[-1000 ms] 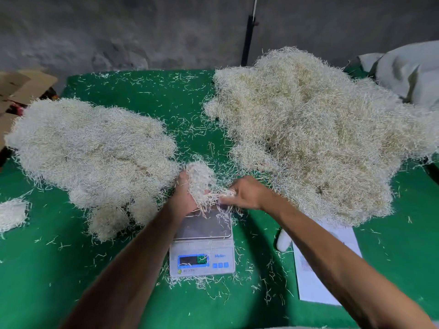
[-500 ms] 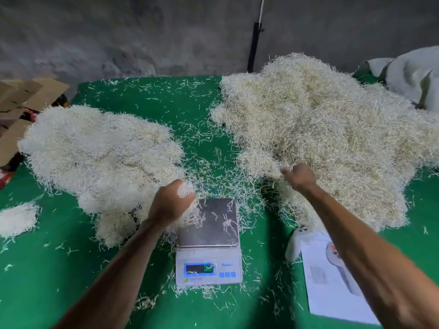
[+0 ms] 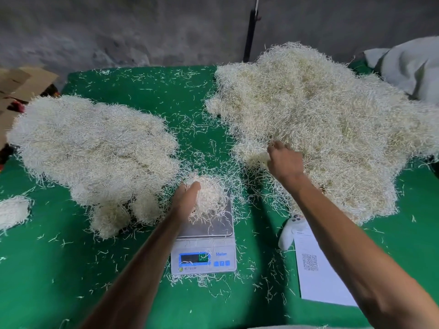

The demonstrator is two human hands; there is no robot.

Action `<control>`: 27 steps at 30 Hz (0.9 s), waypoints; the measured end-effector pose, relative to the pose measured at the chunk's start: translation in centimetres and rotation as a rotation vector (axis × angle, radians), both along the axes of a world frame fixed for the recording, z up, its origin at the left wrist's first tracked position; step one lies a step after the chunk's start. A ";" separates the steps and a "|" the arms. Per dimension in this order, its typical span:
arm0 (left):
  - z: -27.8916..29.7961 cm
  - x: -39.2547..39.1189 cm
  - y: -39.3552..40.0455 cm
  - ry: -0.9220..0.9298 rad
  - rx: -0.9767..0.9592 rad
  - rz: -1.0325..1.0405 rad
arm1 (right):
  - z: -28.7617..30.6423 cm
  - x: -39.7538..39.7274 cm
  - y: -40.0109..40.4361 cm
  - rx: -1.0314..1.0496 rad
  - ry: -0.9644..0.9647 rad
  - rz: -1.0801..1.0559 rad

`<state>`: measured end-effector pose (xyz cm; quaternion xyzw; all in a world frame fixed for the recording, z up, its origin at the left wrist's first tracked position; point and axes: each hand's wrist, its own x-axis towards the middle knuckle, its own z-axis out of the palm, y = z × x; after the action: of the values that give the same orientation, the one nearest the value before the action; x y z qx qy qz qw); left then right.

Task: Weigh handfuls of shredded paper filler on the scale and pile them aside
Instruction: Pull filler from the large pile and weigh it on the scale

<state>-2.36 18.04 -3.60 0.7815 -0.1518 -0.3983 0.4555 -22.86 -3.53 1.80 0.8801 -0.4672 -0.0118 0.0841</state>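
Head view, with the scale as landmark. I see my left hand over the scale's steel pan, fingers curled round a clump of shredded paper that rests on the pan's far half; loose strands trail from it toward the display. My right hand reaches to the far right of the scale, fingers bent down into the near edge of the big pile; whether it has gripped any strands I cannot tell, since the fingertips are buried in the paper. To the far left of the scale lies the second pile, paler and flatter, with small lobes at its near edge just beside the scale's left side. Further left, well apart from the scale, a small tuft sits alone. Right of the scale lie a white controller and a printed sheet bearing a code square. All rests on a green cloth strewn with stray strands.
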 end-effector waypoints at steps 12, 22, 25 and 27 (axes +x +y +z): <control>-0.3 0.4 4.7 0.175 -0.207 -0.006 | -3.7 5.3 13.8 1.103 -0.947 -0.128; -0.9 0.1 8.7 -0.114 -0.041 0.097 | -5.5 3.7 14.8 0.852 -0.890 -0.110; -0.9 1.5 10.6 -0.131 -0.010 -0.047 | -6.9 1.2 15.5 0.651 -0.802 -0.109; -1.7 2.6 12.6 -0.136 -0.093 -0.063 | -8.4 -0.9 16.6 0.626 -0.918 -0.189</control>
<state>0.26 30.67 -5.33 0.7795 -0.2251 -0.3509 0.4675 -23.75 13.07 -6.61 0.7323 -0.5070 0.2267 -0.3940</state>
